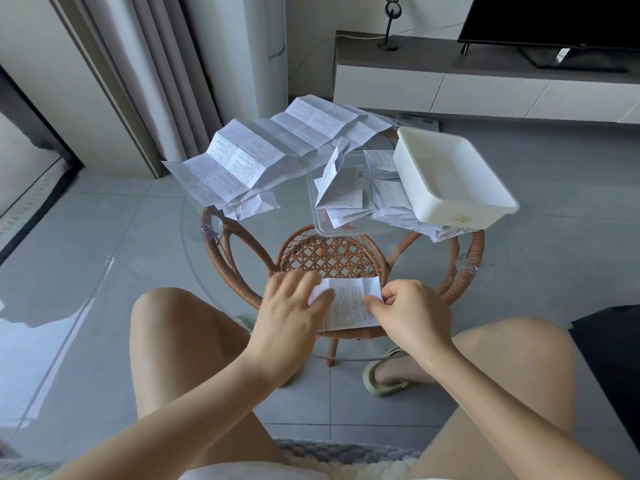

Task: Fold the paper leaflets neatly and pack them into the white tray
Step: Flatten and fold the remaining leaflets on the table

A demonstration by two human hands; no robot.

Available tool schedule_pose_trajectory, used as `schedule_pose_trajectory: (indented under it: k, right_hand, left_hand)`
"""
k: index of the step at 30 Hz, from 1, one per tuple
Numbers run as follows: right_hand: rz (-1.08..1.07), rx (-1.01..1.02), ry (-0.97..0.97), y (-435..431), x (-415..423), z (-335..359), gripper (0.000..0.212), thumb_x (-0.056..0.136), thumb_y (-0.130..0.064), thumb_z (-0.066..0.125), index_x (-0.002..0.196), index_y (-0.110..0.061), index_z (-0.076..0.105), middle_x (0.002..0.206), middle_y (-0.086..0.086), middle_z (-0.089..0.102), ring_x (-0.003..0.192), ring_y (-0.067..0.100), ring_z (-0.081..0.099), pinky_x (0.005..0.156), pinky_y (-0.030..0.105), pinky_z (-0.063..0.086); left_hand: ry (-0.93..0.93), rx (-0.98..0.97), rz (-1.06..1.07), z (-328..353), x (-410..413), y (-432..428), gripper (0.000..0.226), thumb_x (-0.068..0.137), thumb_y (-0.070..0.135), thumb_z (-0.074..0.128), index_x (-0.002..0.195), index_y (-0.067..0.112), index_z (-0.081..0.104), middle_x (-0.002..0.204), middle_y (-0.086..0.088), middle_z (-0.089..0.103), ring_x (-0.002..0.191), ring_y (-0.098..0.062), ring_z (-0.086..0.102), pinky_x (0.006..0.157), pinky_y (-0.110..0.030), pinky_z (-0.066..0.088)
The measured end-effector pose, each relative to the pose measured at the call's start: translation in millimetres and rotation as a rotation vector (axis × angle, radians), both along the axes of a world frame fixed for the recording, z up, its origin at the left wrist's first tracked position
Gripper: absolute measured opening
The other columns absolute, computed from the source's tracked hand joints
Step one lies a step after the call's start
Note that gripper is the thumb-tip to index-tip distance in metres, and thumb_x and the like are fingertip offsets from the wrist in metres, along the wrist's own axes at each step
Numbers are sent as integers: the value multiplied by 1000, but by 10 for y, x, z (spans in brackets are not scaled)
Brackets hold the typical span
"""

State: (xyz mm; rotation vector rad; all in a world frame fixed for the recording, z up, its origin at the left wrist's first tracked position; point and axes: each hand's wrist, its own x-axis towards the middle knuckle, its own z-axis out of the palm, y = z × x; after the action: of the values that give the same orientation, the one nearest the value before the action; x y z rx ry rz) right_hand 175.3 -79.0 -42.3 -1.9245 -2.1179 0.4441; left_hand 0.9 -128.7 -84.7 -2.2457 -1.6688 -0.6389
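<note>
A partly folded printed leaflet [349, 303] lies flat on the near edge of the round glass table [194, 216]. My left hand [291, 306] presses its left side with spread fingers. My right hand [412, 306] pinches the leaflet's right edge between thumb and fingers. The white tray [450, 174] sits empty at the table's far right, resting on some papers. Long unfolded leaflets [270, 150] sprawl across the far left. Several folded leaflets [341, 192] lie in a clear plastic container [317, 216] at the middle.
The glass top rests on a rattan frame [332, 254]. My bare knees flank the table's near edge, and a foot in a sandal [384, 372] is under it. A TV cabinet [485, 84] stands behind, curtains [149, 64] at the far left.
</note>
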Motion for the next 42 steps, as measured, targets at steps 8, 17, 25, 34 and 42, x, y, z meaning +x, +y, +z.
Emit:
schedule_pose_trajectory:
  k: [8, 17, 25, 34, 42]
  right_hand:
    - [48, 319, -168, -223, -124, -155, 23, 71, -24, 77, 73, -10, 59, 59, 6, 57, 54, 29, 54, 46, 25, 30]
    - [106, 318, -180, -370, -136, -334, 62, 83, -50, 47, 136, -18, 50, 124, 7, 59, 103, 28, 56, 75, 40, 37]
    - [148, 254, -153, -217, 214, -326, 46, 82, -47, 42, 121, -34, 64, 120, 3, 61, 103, 30, 55, 76, 42, 40]
    - [352, 89, -355, 27, 414, -96, 46, 92, -58, 31, 137, -54, 36, 152, -6, 29, 127, 25, 32, 95, 42, 26]
    - [472, 122, -369, 78, 469, -80, 44, 91, -56, 32, 127, -46, 54, 138, 6, 50, 108, 33, 52, 84, 47, 36]
  left_hand:
    - [-255, -274, -212, -75, -15, -32, 27, 88, 2, 57, 112, 3, 68, 130, -3, 61, 128, -19, 51, 97, -34, 51]
    - [-287, -284, -241, -71, -37, -14, 31, 97, 22, 45, 109, 5, 69, 130, -1, 62, 130, -20, 50, 103, -35, 46]
    - [-151, -369, -337, -18, -242, 30, 44, 98, 33, 36, 133, 17, 57, 143, 5, 48, 138, -19, 38, 113, -35, 33]
    - [-11, -528, -432, 6, -491, 129, 49, 98, 44, 22, 147, 39, 30, 157, 16, 19, 147, -7, 7, 118, -19, 4]
    - [78, -461, -412, 48, -448, -61, 74, 81, 63, 54, 147, 40, 31, 157, 10, 23, 146, -13, 18, 117, -36, 20]
